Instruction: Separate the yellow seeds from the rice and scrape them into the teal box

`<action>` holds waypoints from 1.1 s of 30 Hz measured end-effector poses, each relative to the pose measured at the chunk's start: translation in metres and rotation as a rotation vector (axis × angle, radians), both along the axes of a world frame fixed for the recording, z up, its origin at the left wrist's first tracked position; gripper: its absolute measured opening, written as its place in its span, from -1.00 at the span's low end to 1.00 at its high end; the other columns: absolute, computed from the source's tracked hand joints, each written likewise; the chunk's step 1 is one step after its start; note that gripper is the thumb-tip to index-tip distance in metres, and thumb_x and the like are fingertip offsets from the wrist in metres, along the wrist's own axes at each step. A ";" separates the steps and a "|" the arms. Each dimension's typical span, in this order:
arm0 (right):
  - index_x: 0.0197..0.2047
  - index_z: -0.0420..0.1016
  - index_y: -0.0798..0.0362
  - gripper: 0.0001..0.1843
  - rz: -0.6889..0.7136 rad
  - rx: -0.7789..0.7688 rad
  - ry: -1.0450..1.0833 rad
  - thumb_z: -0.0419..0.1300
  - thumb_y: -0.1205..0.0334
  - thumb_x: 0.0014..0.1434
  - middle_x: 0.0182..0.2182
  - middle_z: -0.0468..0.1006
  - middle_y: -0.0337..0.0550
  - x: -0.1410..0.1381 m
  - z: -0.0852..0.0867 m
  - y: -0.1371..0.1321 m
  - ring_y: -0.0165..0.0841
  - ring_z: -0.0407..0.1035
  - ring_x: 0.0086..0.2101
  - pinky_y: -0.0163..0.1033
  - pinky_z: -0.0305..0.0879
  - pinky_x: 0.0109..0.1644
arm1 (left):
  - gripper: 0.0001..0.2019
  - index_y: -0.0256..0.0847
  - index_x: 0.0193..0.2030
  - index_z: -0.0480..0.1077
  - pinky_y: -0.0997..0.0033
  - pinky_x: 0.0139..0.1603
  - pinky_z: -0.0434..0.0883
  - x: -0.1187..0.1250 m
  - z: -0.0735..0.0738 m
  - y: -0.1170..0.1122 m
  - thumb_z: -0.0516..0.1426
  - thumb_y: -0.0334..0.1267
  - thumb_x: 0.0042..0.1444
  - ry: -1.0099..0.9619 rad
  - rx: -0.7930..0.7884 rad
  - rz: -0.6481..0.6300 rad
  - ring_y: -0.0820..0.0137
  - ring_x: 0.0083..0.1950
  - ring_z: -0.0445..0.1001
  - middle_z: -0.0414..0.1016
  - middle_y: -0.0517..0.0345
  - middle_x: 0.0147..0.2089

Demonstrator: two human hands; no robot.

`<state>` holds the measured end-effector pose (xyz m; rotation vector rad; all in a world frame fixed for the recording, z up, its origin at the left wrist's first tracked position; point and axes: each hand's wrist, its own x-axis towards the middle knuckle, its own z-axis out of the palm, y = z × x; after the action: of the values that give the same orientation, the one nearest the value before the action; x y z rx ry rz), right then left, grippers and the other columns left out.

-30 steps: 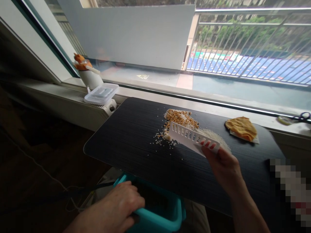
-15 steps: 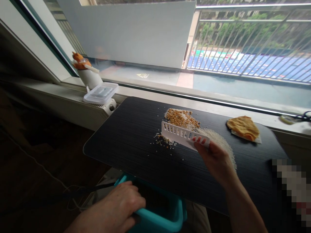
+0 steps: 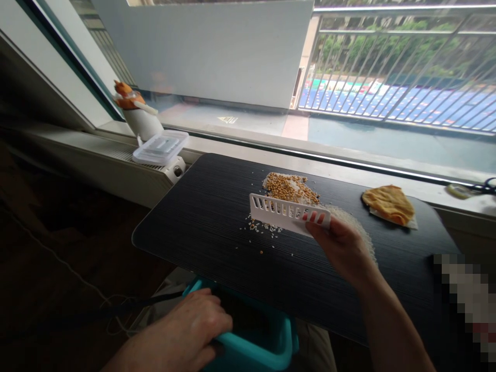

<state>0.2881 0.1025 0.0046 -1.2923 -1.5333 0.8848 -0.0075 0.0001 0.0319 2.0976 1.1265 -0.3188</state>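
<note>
My right grip (image 3: pixel 341 247) is closed on the right end of the white slotted panel (image 3: pixel 284 211), which stands on edge on the table (image 3: pixel 201 227) beside the grain pile (image 3: pixel 289 187). Judged light, stiff and thin, the panel is best held at its end. My left grip (image 3: pixel 196 330) is clamped on the teal bin (image 3: pixel 271 351) rim, below the table edge.

Soft, overcast daylight came through the wide window (image 3: pixel 387 77) and fell evenly on the dark table (image 3: pixel 201 232), leaving only faint shadows. The white scraper (image 3: pixel 289 214) in the right hand (image 3: pixel 341 248) was sharp. Below the table edge, the left hand (image 3: pixel 194 330) and teal bin (image 3: pixel 284 338) sat dimmer; the floor (image 3: pixel 58 258) was nearly black. Lines bowed toward the frame's edges. 1 pixelated block (image 3: pixel 468 305) masked the lower right.
</note>
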 end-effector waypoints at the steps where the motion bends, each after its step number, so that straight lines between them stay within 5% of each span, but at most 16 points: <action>1: -0.17 0.65 -0.03 -0.76 0.000 0.000 0.015 0.26 0.03 0.24 -0.27 0.66 -0.17 0.002 0.001 -0.002 -0.27 0.52 -0.21 -0.16 0.47 -0.08 | -0.82 -0.17 -0.40 0.35 0.28 0.08 0.35 0.000 0.001 0.000 0.08 -0.53 -0.09 -0.004 0.002 0.003 0.25 -0.10 0.50 0.54 0.14 -0.23; 20: -0.17 0.65 -0.09 -0.80 0.038 -0.032 0.052 0.28 0.02 0.24 -0.23 0.67 -0.20 0.008 0.005 -0.013 -0.29 0.52 -0.19 -0.23 0.43 -0.10 | -0.85 -0.17 -0.37 0.40 0.24 0.09 0.32 0.001 -0.002 0.003 0.12 -0.51 -0.02 0.018 -0.026 -0.003 0.20 -0.07 0.51 0.55 0.11 -0.19; 33: -0.15 0.68 -0.03 -0.68 0.127 -0.092 0.124 0.27 -0.07 0.22 -0.26 0.68 -0.14 -0.019 -0.017 -0.020 -0.25 0.53 -0.22 -0.20 0.45 -0.10 | -0.85 -0.15 -0.40 0.40 0.24 0.08 0.31 -0.014 0.007 0.004 0.11 -0.50 -0.04 0.042 0.014 0.016 0.23 -0.08 0.48 0.54 0.16 -0.24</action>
<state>0.2693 0.0827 -0.0126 -1.1911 -1.5040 1.1081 -0.0217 0.0043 0.0386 2.1020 1.1732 -0.3497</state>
